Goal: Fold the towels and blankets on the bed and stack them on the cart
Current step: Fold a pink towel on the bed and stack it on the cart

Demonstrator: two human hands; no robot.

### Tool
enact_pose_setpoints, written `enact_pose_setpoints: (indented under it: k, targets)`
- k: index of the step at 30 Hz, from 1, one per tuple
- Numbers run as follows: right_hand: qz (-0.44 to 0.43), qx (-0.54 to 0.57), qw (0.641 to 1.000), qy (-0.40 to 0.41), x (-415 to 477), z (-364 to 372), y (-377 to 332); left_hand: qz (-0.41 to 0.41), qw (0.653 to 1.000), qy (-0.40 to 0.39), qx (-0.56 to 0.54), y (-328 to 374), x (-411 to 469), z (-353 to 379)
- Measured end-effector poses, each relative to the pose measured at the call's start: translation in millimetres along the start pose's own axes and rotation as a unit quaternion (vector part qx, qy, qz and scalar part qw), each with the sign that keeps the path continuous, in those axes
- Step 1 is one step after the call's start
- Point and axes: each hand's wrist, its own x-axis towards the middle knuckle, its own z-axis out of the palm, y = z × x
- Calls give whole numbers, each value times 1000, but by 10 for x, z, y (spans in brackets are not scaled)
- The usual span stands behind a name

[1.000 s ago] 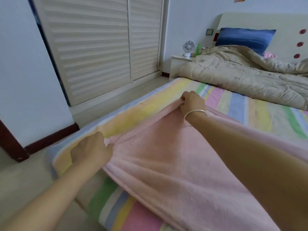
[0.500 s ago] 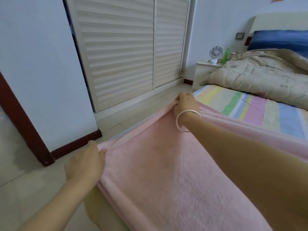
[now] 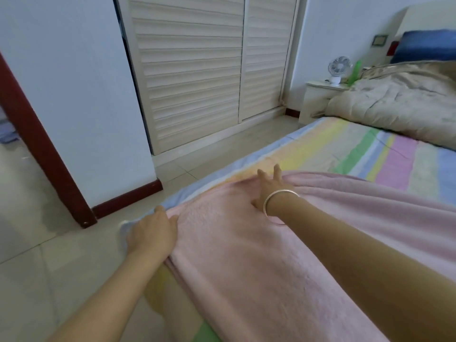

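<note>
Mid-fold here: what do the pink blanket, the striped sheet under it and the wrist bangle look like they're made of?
Pink blanket: soft fleece or plush, likely synthetic; fuzzy matte nap, thick rolled edges.
Striped sheet: thin woven fabric, perhaps cotton; flat, matte, with fine creases.
Bangle: silvery metal, polished; bright highlights along its rim, exact metal unclear.

White walls, cream louvred sliding wardrobe doors, beige floor tiles, dark red skirting board, white bedside table with small desk fan
</note>
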Motion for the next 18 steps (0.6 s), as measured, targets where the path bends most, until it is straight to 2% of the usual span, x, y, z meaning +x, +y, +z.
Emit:
enact_pose_setpoints:
  k: [2,4,6,8,10,12,15,18]
  targets:
    - [-59,-39,997,32,-559,-83,-86,19,1000,8,-16,-75,-11,-56]
    - [-163,-32,984,66,-1230,-76,-159,39,999,22,4,-157,-47,-177]
    - [-237,2,971,43,-1791,9,-236,49,996,55,48,-199,-64,-286]
    - [-281,-21,959,14,-2130,186,-323,57,991,76,97,-197,-169,-345]
    - [-288,-54,956,6,-2236,383,-354,53,989,73,118,-146,-285,-309]
    - [-268,-27,963,14,-2230,504,-331,62,988,77,120,-100,-377,-269]
    - [-284,89,954,44,-2277,588,-256,111,986,78,97,-3,-512,-307]
    - [-246,227,942,38,-2467,454,-7,170,983,39,52,310,-805,-453]
